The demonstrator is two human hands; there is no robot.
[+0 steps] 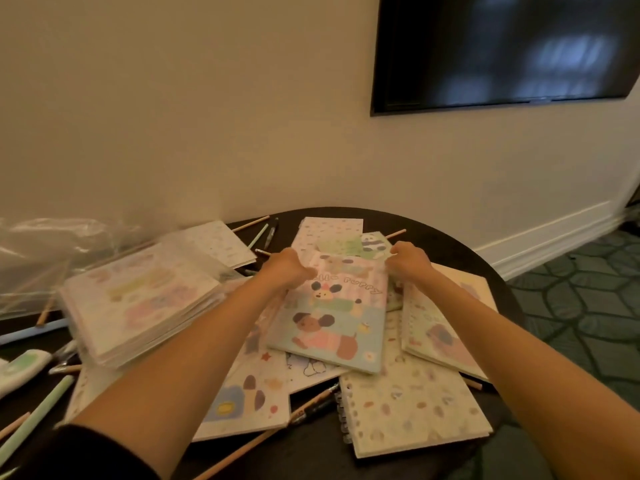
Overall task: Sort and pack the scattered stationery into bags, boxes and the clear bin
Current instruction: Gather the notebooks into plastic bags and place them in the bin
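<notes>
Left hand (289, 268) and right hand (410, 259) have fingers curled over the far corners of the pastel notebook (332, 327). Its cover shows cartoon puppies on pink, green and blue panels, and the word "PUPPY" is readable. It lies atop other notebooks (408, 407), mid-desk (450, 242).

Left hand (289, 268): held extended forward, knuckles up, fingers curled on the far left edge of the pastel puppy-print notebook (332, 323). Right hand (410, 261): held likewise, fingers curled at its far right corner. Forearms bared; dark sleeve (86, 452) seen at left elbow.
</notes>
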